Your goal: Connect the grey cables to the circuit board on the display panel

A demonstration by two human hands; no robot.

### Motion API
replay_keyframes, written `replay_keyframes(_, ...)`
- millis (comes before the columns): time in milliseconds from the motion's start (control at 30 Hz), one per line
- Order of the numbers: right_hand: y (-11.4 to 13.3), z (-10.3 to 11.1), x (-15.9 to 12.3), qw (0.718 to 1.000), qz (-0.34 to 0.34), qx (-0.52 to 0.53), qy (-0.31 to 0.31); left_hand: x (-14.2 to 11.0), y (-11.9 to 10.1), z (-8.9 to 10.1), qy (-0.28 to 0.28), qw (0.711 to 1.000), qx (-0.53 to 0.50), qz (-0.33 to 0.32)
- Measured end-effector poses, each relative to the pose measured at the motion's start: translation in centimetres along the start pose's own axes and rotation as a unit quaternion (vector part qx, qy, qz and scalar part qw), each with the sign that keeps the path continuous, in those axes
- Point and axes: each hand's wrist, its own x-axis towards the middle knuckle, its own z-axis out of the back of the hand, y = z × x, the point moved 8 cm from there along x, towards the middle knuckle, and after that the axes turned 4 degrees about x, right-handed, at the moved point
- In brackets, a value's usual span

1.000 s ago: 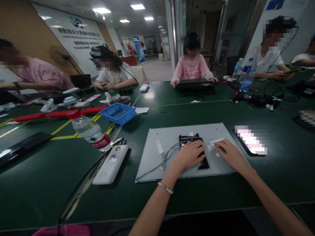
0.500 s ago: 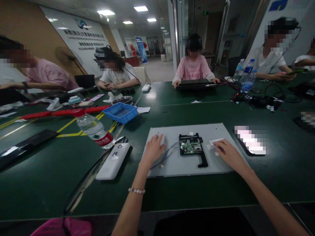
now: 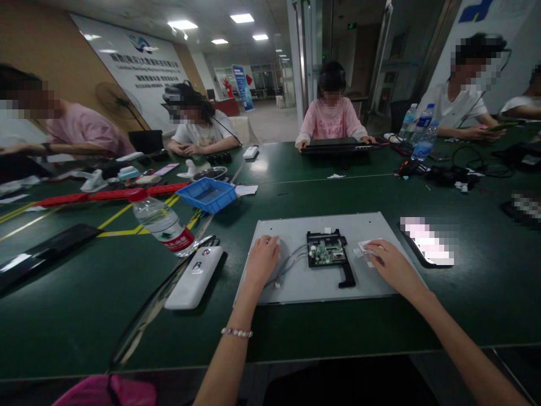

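Note:
A flat light-grey panel lies on the table before me, with a green circuit board in a black bracket at its middle. Grey cables run left from the board. My left hand rests on the panel's left part, fingers loosely bent, nothing seen in them. On the right, the fingertips of my right hand are closed on the edge of a small white label at the panel's surface. The thumb is partly hidden.
A white power bank and a water bottle are left of the panel, with a blue tray behind. A phone lies to the right. Several people sit around the green table.
My left hand has shifted slightly, its spread fingers drawing closer together and bending. My right hand stays at the white label with little movement.

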Motion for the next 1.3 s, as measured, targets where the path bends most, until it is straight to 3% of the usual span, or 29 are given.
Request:
replay_keyframes(200,5.7,-0.1,1.2,0.997,0.069,0.018,0.012,0.2,0.4,0.5,-0.001,0.995,-0.096,-0.017)
replay_keyframes(400,14.2,-1.5,2.5,0.981,0.172,0.065,0.056,-0.3,0.8,3.2,-0.064,0.964,-0.253,0.045)
replay_keyframes(567,19.4,-4.9,2.8,0.945,0.305,0.003,0.118,-1.9,0.5,1.5,-0.010,0.941,-0.324,0.096)
replay_keyframes(667,20.1,-7.4,3.3,0.933,0.334,-0.039,0.128,-2.7,0.2,-0.1,0.023,0.937,-0.332,0.103)
replay_keyframes(800,19.6,-9.7,3.5,0.926,0.346,-0.075,0.134,-2.9,-0.7,-0.4,0.009,0.958,-0.282,0.048)
replay_keyframes(967,19.1,-9.8,3.2,0.924,0.354,-0.082,0.117,-2.8,-1.5,-0.2,0.010,0.970,-0.242,0.012)
replay_keyframes(1300,18.9,-10.0,3.8,0.930,0.338,-0.099,0.106,-2.9,-1.7,-0.2,0.015,0.975,-0.220,-0.002)
